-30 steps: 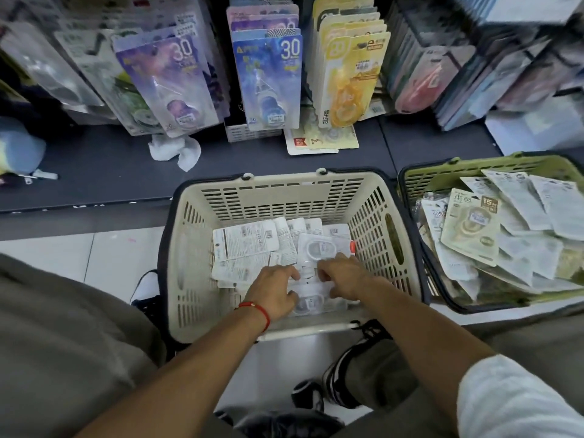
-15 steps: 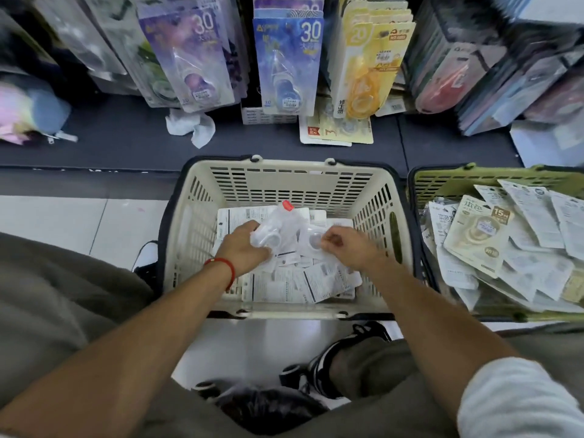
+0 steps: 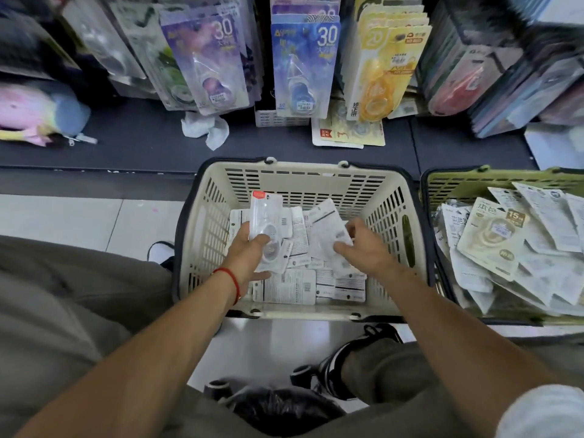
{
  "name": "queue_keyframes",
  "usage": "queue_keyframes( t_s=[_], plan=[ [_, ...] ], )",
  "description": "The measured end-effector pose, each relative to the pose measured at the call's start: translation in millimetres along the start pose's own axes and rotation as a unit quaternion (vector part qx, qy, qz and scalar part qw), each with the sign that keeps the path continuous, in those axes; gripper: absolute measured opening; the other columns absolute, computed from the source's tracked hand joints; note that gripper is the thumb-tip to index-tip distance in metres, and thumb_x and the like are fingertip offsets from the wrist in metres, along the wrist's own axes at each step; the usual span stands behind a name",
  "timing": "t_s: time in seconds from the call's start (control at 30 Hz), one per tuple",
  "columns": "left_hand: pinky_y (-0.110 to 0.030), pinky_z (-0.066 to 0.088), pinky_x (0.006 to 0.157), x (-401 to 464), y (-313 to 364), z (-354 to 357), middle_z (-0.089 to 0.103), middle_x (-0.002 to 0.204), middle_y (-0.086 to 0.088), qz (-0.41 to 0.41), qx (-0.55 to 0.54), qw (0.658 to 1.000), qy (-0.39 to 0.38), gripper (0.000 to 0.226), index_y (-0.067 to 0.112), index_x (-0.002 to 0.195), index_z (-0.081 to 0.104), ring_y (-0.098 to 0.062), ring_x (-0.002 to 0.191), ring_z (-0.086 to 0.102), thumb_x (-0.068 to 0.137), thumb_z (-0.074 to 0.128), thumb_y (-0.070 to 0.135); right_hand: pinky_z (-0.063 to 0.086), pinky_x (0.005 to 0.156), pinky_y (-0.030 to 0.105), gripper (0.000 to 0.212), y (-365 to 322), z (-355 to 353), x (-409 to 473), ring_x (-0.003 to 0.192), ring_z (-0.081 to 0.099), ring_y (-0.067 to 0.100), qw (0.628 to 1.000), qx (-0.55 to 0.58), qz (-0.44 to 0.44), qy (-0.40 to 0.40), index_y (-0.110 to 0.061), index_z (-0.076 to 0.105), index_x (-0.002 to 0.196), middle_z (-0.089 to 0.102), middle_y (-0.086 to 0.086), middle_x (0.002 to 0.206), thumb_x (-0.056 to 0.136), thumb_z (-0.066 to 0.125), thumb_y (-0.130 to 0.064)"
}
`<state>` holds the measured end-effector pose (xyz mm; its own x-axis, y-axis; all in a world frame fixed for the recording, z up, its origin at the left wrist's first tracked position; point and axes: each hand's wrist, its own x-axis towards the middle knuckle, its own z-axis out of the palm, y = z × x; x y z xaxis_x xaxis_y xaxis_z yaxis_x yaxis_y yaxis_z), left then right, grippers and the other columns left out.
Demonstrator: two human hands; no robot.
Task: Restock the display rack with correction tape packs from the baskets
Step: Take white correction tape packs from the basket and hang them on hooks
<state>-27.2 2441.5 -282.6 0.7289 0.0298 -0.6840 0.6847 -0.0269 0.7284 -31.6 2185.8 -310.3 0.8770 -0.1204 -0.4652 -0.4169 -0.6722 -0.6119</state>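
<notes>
Pale floor tiles (image 3: 79,216) lie open at far left, bounded by the dark base shelf (image 3: 132,143) of the display rack, where a crumpled tissue (image 3: 205,129) lies. Inside the beige basket (image 3: 202,235) the left hand (image 3: 249,248) (a red string at its wrist) grips a small stack of clear correction tape packs (image 3: 267,229), red tab uppermost, lifted above the loose packs (image 3: 294,286) lying face down on the basket floor. The right hand (image 3: 363,248) pinches 1 white pack (image 3: 328,229), tilted, just beside the stack. Hanging purple (image 3: 208,61), blue (image 3: 303,67) and yellow (image 3: 385,67) packs crowd the rack directly above the far rim. At right, touching the beige one, the green basket (image 3: 448,184) is heaped with cream-fronted packs (image 3: 493,238).
</notes>
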Motion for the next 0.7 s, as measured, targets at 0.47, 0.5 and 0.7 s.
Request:
queue_keyframes(
  t_s=[0.47, 0.5, 0.7],
  plan=[
    [-0.044, 0.063, 0.06, 6, -23, 9, 0.073, 0.122, -0.004, -0.015, -0.09, 0.994, -0.062, 0.06, 0.032, 0.126, 0.059, -0.03, 0.098, 0.075, 0.084, 0.082, -0.004, 0.06, 0.087, 0.045, 0.021, -46, 23, -10, 0.097, 0.076, 0.029, 0.959, 0.268, -0.007, -0.093, -0.006, 0.073, 0.116, 0.079, 0.009, 0.107, 0.103, 0.057, -0.004],
    [-0.043, 0.063, 0.058, 7, -23, 6, 0.073, 0.119, -0.003, -0.018, -0.091, 0.995, -0.048, 0.057, 0.033, 0.123, 0.061, -0.029, 0.097, 0.075, 0.084, 0.082, -0.003, 0.058, 0.09, 0.044, 0.021, -36, 22, 2, 0.102, 0.073, 0.026, 0.987, 0.152, -0.004, -0.046, -0.009, 0.072, 0.12, 0.076, 0.007, 0.113, 0.103, 0.059, -0.007],
    [-0.041, 0.065, 0.065, 10, -21, -20, 0.075, 0.11, 0.006, -0.011, -0.051, 0.999, -0.013, 0.044, 0.043, 0.109, 0.065, -0.022, 0.095, 0.075, 0.082, 0.089, 0.017, 0.018, 0.127, 0.053, 0.097, 30, 33, 33, 0.157, 0.02, 0.037, 0.967, -0.221, 0.088, -0.088, -0.021, 0.006, 0.168, 0.019, 0.012, 0.171, 0.096, 0.071, -0.013]
  ],
)
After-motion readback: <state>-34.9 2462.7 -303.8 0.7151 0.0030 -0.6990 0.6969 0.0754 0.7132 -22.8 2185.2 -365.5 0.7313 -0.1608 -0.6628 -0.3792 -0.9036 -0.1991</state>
